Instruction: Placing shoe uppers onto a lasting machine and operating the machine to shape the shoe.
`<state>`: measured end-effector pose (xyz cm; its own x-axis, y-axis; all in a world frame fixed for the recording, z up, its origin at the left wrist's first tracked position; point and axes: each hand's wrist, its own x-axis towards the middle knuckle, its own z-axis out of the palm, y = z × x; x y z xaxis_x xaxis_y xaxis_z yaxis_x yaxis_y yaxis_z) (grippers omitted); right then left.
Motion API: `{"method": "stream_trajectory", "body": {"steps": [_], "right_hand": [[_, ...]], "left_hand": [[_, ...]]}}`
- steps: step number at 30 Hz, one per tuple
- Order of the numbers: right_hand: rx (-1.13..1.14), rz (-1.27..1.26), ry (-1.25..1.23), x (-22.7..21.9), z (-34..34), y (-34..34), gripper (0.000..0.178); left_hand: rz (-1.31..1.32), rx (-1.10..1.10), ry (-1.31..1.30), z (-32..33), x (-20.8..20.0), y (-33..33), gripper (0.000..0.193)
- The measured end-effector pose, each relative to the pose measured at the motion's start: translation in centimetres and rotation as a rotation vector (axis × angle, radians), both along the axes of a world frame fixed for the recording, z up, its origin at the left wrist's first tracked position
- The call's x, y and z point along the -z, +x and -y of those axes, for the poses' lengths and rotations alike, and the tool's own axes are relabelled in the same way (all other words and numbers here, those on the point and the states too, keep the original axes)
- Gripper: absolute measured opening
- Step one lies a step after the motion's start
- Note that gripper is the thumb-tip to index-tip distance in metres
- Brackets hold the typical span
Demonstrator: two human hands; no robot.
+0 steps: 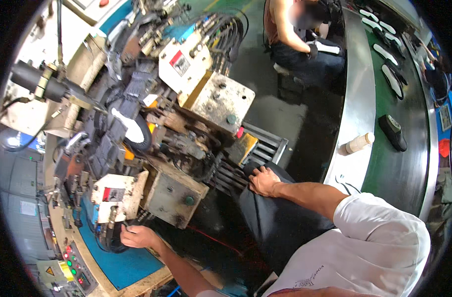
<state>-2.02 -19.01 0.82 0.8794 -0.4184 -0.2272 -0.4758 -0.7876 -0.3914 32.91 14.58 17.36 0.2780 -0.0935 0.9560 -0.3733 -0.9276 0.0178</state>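
White sleeve [379, 232] is filling the near right corner. Right hand [264, 181] is resting palm down, fingers loosely curled, on a dark-trousered knee [270, 218], gripping nothing. Left hand [136, 236] is reaching to the near left, fingers curling around a dark looped cable [112, 242] on the blue panel [132, 265] beneath the grimy machine [171, 123]. Far right, black shoes [393, 131] are lying on a green conveyor [399, 168].

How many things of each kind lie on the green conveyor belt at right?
White shoe soles: 5
Black shoe: 1
Total: 6
The cream bottle lies off the belt, on its steel rim. Soles near the far end are small, so their count is approximate.
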Motion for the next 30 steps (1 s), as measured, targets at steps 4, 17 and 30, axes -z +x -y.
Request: {"method": "stream_trajectory", "body": {"steps": [4, 17, 30], "right_hand": [[0.032, 0.063, 0.004, 0.7, 0.4, -1.2, 0.041], [0.072, 0.083, 0.118, -0.4, -0.2, -2.7, 0.043], [0.045, 0.103, 0.061, -0.4, -0.6, -2.8, 0.042]], "left_hand": [[-0.014, 0.026, 0.072, 0.2, -0.4, -0.7, 0.020], [-0.184, 0.017, -0.047, 0.1, -0.3, -1.2, 0.023], [-0.517, 0.465, 0.143, 4.2, -3.7, -9.1, 0.036]]}}
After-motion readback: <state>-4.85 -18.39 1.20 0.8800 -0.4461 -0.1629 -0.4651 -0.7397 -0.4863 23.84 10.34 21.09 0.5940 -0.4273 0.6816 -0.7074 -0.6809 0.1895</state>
